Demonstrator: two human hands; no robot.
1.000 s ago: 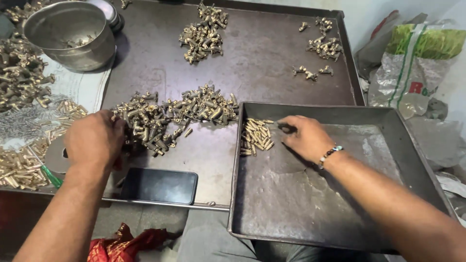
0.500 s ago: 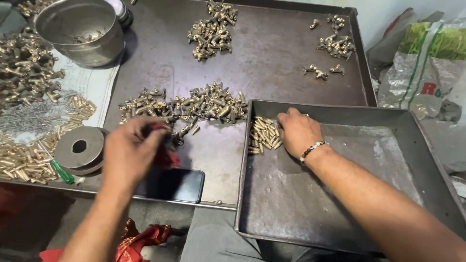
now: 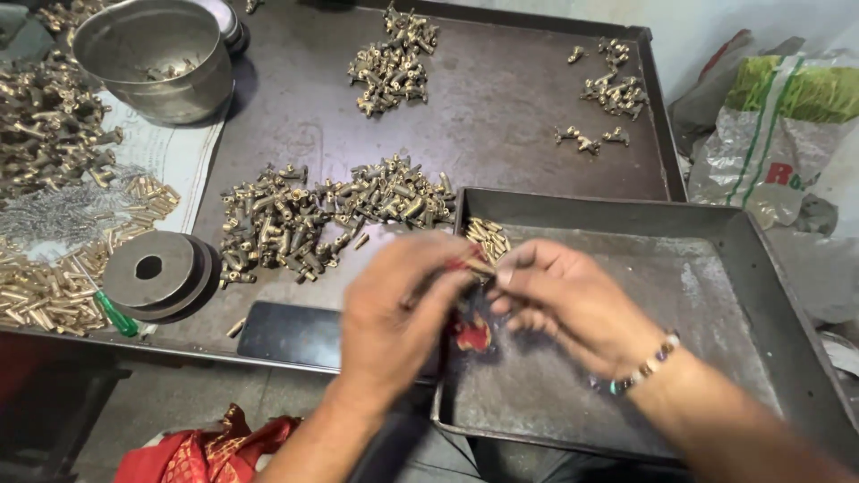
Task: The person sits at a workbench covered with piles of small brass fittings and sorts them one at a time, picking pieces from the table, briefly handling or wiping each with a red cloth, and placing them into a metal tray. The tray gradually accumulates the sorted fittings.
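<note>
Hands: left hand [image 3: 394, 313], right hand [image 3: 564, 300] pinching small brass fitting [image 3: 479, 266].

A steel bowl [image 3: 152, 58] stands at the table's [image 3: 501, 107] far left, by paper [image 3: 170, 161]. Metal discs [image 3: 161, 273] lie beside a green screwdriver [image 3: 114, 315]. A plastic sack [image 3: 778, 134] slumps on the right; red cloth [image 3: 201, 452] lies below.

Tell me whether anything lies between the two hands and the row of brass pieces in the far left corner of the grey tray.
Nothing visible does. The left hand and right hand meet over the grey tray's left edge, just short of the row of brass pieces. Only bare tray floor lies between; the red item sits on the near side.
</note>
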